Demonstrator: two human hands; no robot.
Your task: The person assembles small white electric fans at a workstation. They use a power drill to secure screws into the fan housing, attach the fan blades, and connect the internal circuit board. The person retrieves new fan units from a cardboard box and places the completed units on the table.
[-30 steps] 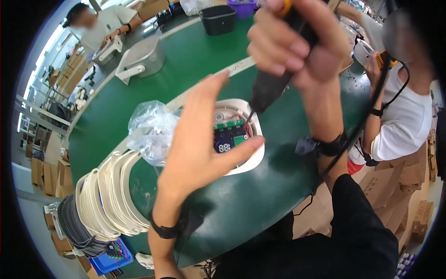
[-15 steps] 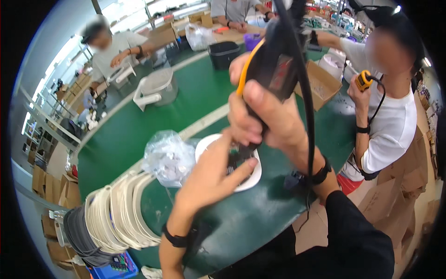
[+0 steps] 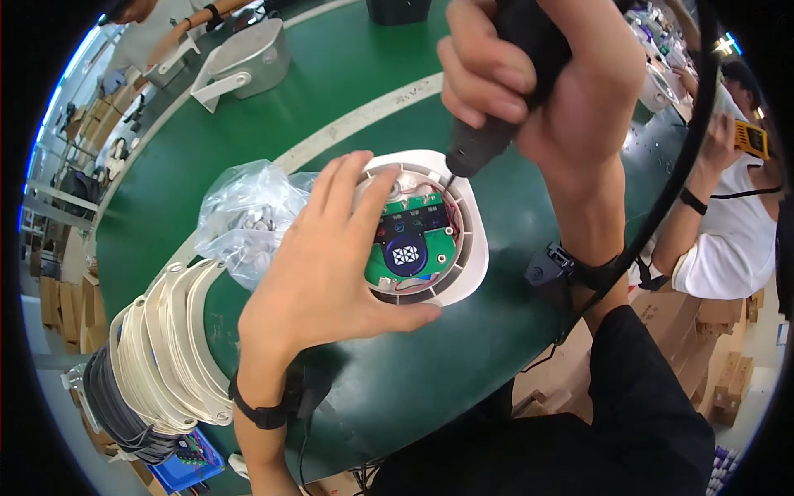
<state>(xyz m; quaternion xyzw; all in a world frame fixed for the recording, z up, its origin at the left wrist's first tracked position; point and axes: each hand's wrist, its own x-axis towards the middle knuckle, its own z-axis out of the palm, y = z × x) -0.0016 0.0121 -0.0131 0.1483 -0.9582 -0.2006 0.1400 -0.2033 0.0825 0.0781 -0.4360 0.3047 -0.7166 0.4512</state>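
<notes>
A white plastic housing (image 3: 473,256) with a round ribbed opening lies face up on the green table. Inside it sits a green circuit board (image 3: 434,263) with a dark round display and thin red wires. My left hand (image 3: 310,260) grips the housing from its left side, fingers over the far rim and thumb along the near edge. My right hand (image 3: 571,91) is wrapped around a black electric screwdriver (image 3: 484,145). The tool points down, its thin bit near the board's upper right corner; whether the bit touches a screw cannot be made out.
A clear plastic bag of small parts (image 3: 248,219) lies left of the housing. Coiled cream cables (image 3: 169,351) and dark cables (image 3: 116,409) stand at the lower left by a blue tray (image 3: 186,471). A grey housing (image 3: 248,62) stands farther off. A co-worker (image 3: 719,223) is on the right.
My right hand has brought the screwdriver down, its bit now at the housing. My left hand has shifted to the housing's left, uncovering the board. The view has tilted downward.
</notes>
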